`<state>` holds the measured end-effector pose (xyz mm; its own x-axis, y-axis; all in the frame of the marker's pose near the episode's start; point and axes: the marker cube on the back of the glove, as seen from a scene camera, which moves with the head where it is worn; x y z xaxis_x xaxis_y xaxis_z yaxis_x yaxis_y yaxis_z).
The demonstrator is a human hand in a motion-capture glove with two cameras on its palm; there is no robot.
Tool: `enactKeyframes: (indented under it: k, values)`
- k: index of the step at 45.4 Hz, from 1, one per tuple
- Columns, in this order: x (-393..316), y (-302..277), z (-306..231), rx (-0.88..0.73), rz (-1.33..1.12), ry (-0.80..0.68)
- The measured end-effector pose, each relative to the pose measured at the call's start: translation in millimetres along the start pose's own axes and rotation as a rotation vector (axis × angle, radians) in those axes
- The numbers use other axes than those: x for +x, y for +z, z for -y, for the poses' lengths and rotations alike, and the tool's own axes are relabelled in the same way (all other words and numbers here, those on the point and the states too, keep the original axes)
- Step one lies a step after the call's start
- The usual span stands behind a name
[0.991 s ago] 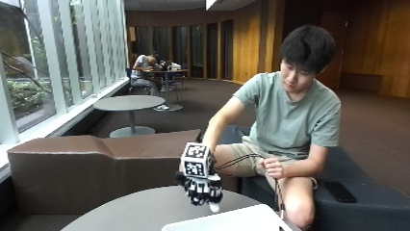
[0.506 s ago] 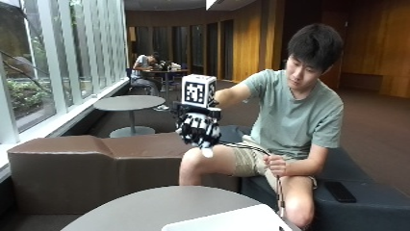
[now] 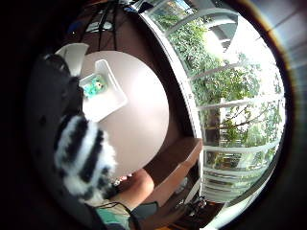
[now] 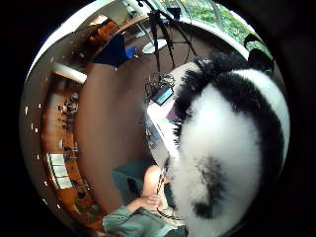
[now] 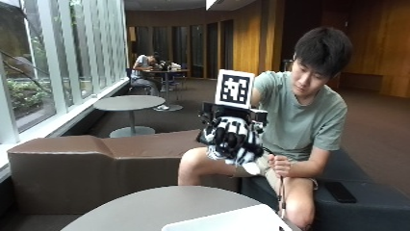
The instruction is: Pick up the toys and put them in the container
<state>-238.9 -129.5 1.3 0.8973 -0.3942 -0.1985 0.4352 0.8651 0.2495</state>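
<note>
Round table [image 5: 160,207] is the biggest item, set in front of the seated person, with a brown bench [image 5: 83,163] behind its far edge. White container [image 3: 106,91] sits on the table toward 1 edge, its long side roughly following that edge; in the outside view only a corner of it shows at the table's near edge. It's open-topped and shallow, so a drop from above should work, which likely explains why the hand is raised rather than sliding across the surface. Right hand [image 5: 232,137], gloved, is held up in the air well above the table, at about the person's chest level, not yet over the container as far as the outside view shows. Its fingers are wrapped around a black-and-white striped plush toy [image 5: 240,149], which hangs partly below the glove; the thumb-side palm view is nearly filled with its fur, so it's tight against the palm. Grasp looks like a whole-hand wrap, sensible for a soft, squashy thing that would slip out of a pinch. Smallest: 1 teal toy [image 3: 94,86] already lies inside the container, near its middle. Judgement: carry stage, plush lifted and on its way; next step is bringing it over the container and letting go. Risk is that the fluffy tail end catches the rim. The person's bare hand rests on their knee.
</note>
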Motion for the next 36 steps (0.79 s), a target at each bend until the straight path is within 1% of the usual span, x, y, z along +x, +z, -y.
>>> enactKeyframes:
  k: [2, 5, 9, 13, 15, 20, 36]
  values:
    - [-6.7, 10.0, 5.6, 0.006, 0.005, -0.003]
    - [-15.8, 25.6, 6.3, -0.061, 0.013, 0.017]
    - [-25.2, 53.6, 6.7, -0.233, 0.008, 0.060]
    - [-27.2, 67.5, 6.1, -0.423, 0.002, 0.085]
    - [-27.4, 69.1, 5.4, -0.459, 0.016, 0.095]
    - [-24.4, 61.3, 2.1, -0.403, 0.051, 0.100]
    - [8.8, -1.0, -20.0, -0.294, 0.010, 0.126]
